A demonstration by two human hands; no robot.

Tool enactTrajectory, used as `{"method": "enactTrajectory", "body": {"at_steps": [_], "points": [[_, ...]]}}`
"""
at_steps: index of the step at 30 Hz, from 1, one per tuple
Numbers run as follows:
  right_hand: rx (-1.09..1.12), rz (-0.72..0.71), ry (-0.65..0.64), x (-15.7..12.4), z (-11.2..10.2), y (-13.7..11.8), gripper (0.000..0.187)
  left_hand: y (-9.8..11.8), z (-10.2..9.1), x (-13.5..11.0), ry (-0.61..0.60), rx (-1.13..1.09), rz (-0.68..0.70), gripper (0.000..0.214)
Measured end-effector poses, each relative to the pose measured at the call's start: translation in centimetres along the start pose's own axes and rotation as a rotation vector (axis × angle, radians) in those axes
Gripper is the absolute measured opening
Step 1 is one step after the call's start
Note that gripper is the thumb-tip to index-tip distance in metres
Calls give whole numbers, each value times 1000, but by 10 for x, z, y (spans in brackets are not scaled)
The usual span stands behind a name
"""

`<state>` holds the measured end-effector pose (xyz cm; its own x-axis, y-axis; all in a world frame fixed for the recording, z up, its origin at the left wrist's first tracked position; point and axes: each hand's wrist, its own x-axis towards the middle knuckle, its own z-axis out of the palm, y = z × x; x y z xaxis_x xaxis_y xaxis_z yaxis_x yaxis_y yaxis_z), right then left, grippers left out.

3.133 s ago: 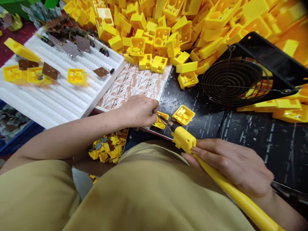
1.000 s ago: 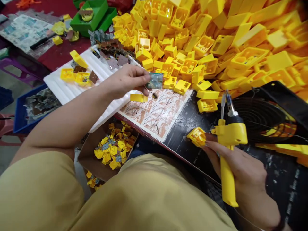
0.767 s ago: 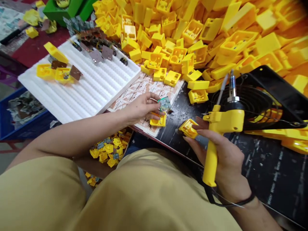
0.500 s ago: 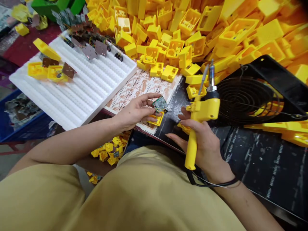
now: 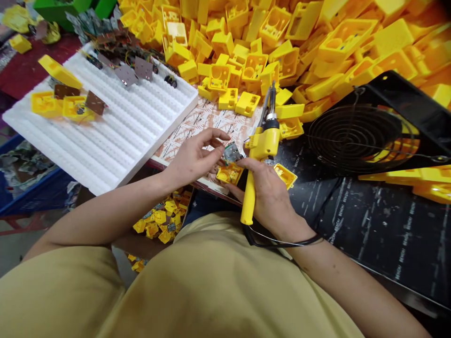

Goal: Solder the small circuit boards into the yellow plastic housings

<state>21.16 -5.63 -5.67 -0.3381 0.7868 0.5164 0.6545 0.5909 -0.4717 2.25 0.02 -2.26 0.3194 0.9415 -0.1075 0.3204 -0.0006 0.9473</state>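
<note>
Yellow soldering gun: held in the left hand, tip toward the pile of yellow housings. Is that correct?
Wrong side: the head view shows the yellow soldering gun in the right hand, its tip toward the pile of yellow housings.

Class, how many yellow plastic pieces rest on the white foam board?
3, all toward its left: one open case at far left, another open case beside it, and a tilted piece behind both. Brown boards may hide more.

White lettering [image 5: 400,263] is running in rows across the black surface [image 5: 369,234] at lower right, repeating "BENCH" plus an unclear final stroke; the patterned sheet [image 5: 204,115] near centre is showing illegible marks.
</note>
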Motion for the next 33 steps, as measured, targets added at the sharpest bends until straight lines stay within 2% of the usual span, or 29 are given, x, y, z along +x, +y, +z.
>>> {"method": "enactTrajectory", "body": {"at_steps": [3,6,9,12,15,17,19,22,24,27,29,33], "points": [[35,-8,-18,0,0,2,44,-1,-10,-6,80,255,134,19],[86,-29,-55,0,-6,4,46,-1,-20,-10,105,458,183,23],[113,-35,-85,1,-10,5,45,-1,-28,-10,115,518,141,29],[122,-35,-88,1,-10,6,45,-3,-31,-5,43,566,47,36],[126,-45,-87,0,-9,6,44,-6,-26,0,-36,614,-25,46],[127,-47,-90,0,-9,6,45,-8,-20,3,-36,580,-26,44],[129,-43,-92,-1,-9,6,45,-10,-13,5,2,495,30,33],[134,-45,-89,-3,-11,6,45,-11,-6,4,61,304,198,21],[139,-50,-85,-3,-11,6,46,-10,-5,4,5,131,289,19],[157,-55,-87,-3,-11,5,50,-5,-6,6,-165,-35,348,21],[171,-57,-90,-3,-11,5,50,2,-9,9,-209,29,397,21],[180,-47,-78,-4,-12,3,47,16,-18,12,-204,375,525,14]]}}
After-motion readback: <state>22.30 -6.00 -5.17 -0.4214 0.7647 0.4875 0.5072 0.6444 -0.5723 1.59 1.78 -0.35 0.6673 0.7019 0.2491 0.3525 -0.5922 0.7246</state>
